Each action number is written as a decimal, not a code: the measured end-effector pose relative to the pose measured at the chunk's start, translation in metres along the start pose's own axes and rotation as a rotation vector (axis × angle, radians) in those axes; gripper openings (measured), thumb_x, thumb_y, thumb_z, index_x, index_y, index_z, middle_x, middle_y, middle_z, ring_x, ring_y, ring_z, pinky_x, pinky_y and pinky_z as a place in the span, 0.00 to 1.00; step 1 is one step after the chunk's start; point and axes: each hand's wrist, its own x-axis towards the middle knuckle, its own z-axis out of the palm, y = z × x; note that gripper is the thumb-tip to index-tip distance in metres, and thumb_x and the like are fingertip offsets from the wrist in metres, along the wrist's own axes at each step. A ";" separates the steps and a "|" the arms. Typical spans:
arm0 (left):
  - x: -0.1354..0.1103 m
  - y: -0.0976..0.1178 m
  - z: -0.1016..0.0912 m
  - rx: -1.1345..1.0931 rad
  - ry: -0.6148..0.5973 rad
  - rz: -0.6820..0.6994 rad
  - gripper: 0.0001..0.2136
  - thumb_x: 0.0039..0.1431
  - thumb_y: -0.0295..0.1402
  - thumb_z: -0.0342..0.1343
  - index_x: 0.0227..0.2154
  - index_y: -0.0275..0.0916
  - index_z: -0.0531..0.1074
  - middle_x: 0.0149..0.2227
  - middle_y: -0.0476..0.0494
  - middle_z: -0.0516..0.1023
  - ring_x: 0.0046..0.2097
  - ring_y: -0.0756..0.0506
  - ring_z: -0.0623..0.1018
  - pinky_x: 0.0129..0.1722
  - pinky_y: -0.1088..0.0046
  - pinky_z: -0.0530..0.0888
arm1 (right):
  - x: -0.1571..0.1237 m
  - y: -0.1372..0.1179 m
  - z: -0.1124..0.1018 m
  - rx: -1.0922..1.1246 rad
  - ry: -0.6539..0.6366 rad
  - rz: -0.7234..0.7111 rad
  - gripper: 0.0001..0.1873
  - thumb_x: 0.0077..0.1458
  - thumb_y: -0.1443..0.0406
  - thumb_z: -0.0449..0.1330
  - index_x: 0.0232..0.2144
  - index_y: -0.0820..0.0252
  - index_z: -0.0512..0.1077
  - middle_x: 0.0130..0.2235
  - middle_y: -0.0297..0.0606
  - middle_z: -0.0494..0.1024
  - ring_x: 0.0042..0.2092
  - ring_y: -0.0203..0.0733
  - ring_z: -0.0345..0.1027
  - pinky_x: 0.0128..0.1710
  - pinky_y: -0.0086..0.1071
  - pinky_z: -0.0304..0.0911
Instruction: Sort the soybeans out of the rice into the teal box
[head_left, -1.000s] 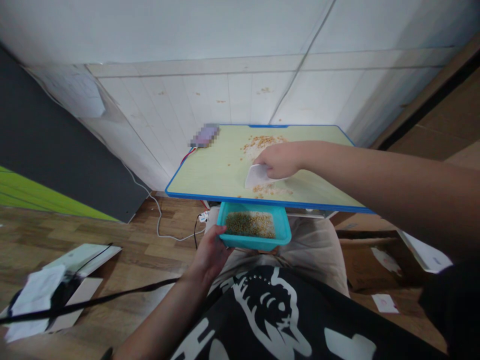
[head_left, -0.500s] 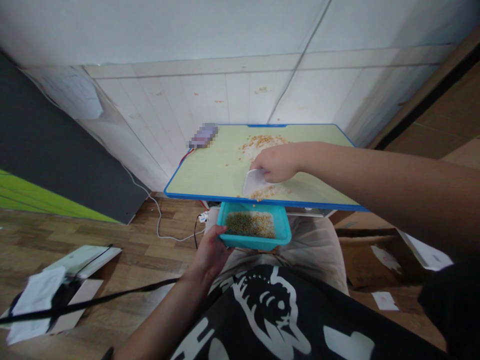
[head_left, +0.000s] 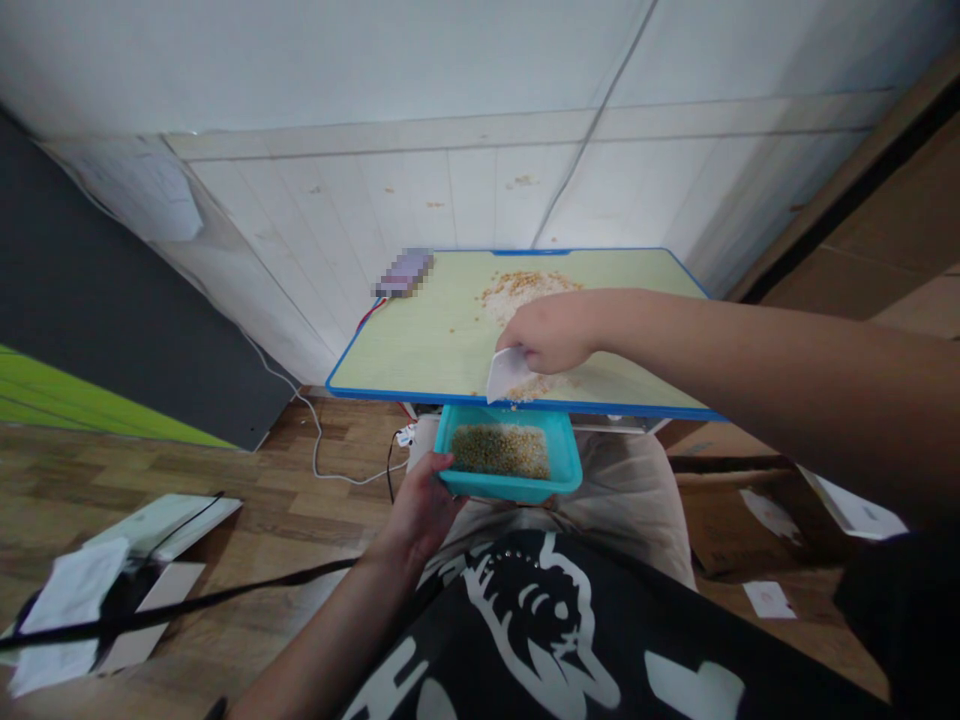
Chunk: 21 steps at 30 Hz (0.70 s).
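My left hand grips the left end of a turquoise plastic basin, thumb over its rim. Yellow and pale grains cover the basin's bottom. It sits above my lap, just under the front edge of the small table. My right hand is closed around a white flat scraper-like piece, held against the tabletop at the front edge. Corn-like kernels and white grains lie beside the piece, some at the edge over the basin. Farther back is a larger pile of kernels and white grains.
A blurred purple item with a red cord lies at the table's back left corner. Behind the table stands a white wall. Open cardboard boxes are at the right; papers and a white board lie on the floor at left.
The white piece has moved slightly toward the front edge with my right hand. Fewer grains lie at the edge beside it. My left hand and the basin stay nearly in place.
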 end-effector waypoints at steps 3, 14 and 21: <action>0.001 -0.001 -0.001 -0.002 0.006 0.005 0.23 0.50 0.30 0.60 0.51 0.39 0.78 0.45 0.42 0.87 0.47 0.40 0.83 0.48 0.64 0.79 | -0.002 0.000 -0.002 0.004 0.022 0.009 0.22 0.51 0.72 0.60 0.47 0.55 0.82 0.42 0.42 0.85 0.46 0.51 0.77 0.44 0.40 0.65; 0.001 -0.001 0.000 0.006 -0.025 0.030 0.23 0.50 0.30 0.60 0.52 0.39 0.78 0.44 0.41 0.87 0.49 0.38 0.84 0.50 0.61 0.79 | -0.026 0.095 0.008 0.276 0.090 0.355 0.23 0.51 0.66 0.65 0.51 0.58 0.79 0.47 0.45 0.84 0.49 0.58 0.77 0.46 0.45 0.72; 0.000 -0.001 0.003 -0.005 -0.024 0.034 0.26 0.48 0.30 0.61 0.54 0.42 0.77 0.43 0.43 0.87 0.50 0.36 0.84 0.51 0.58 0.79 | -0.039 0.133 0.051 0.467 -0.007 0.536 0.26 0.53 0.48 0.68 0.50 0.54 0.81 0.43 0.48 0.85 0.43 0.58 0.80 0.39 0.47 0.76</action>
